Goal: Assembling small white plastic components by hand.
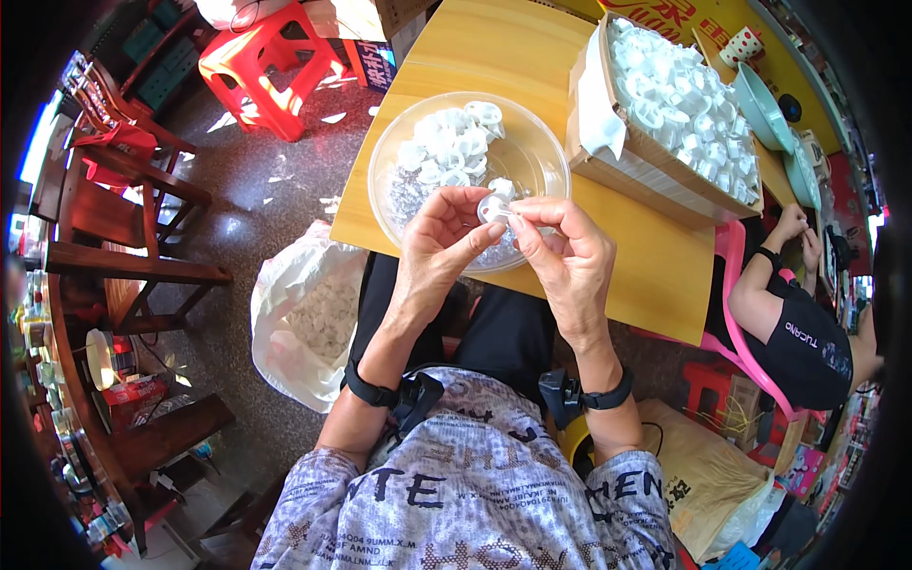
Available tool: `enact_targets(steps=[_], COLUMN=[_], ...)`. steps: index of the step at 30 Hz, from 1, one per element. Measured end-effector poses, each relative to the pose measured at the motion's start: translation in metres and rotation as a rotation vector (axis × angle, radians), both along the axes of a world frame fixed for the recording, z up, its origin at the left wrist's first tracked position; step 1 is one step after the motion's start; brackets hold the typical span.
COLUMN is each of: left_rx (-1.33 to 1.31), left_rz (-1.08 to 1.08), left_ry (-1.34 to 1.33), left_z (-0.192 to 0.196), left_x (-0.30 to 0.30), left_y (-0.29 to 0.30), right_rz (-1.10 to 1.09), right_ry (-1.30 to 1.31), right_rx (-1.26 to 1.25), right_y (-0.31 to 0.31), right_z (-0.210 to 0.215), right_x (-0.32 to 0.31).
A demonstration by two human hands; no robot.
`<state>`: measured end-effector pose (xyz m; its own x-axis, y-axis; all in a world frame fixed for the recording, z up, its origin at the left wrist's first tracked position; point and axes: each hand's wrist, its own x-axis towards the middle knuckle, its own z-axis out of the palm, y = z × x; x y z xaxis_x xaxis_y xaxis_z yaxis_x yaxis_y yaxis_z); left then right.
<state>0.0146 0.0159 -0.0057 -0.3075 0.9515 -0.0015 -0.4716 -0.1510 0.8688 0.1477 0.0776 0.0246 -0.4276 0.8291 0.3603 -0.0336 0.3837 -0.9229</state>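
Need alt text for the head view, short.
Both hands, left hand and right hand, pinch a small white plastic piece over a clear bowl of similar pieces on a wooden table. A cardboard box of more pieces sits to the right.

**Where things lie at the table**

On the table (456, 57) a bowl (399, 142) of small caps stands at the near edge. Right of it sits a cardboard box (646, 176) filled with caps. Both hands meet over the bowl's near rim: left hand (439, 237), right hand (560, 247), a cap (492, 207) between them. On the floor, left of the table, lies a bag (304, 313); farther left behind it, a stool (271, 62).
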Motion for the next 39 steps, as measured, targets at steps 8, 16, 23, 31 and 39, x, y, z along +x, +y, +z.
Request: enact_targets(steps=[8,16,23,31,39], left_rx=[0.083,0.157,0.171,0.184,0.232], left_rz=[0.002,-0.044,-0.041,-0.014,0.046], left_ry=[0.022,0.011,0.053,0.077,0.246], left_z=[0.004,0.007,0.006,-0.007,0.002], left_x=[0.002,-0.002,-0.001,-0.002,-0.002], left_y=[-0.004,-0.001,-0.004,-0.004,0.007], right_rz=[0.006,0.062,0.061,0.052,0.057], right_ry=[0.068,0.096,0.074,-0.064,0.009], right_rx=[-0.063,-0.136,-0.105,0.053,-0.295], right_y=[0.001,-0.002,-0.002,-0.001,0.003], right_z=[-0.001,0.008,0.005,0.009,0.016], right_x=[0.001,0.004,0.007,0.004,0.013])
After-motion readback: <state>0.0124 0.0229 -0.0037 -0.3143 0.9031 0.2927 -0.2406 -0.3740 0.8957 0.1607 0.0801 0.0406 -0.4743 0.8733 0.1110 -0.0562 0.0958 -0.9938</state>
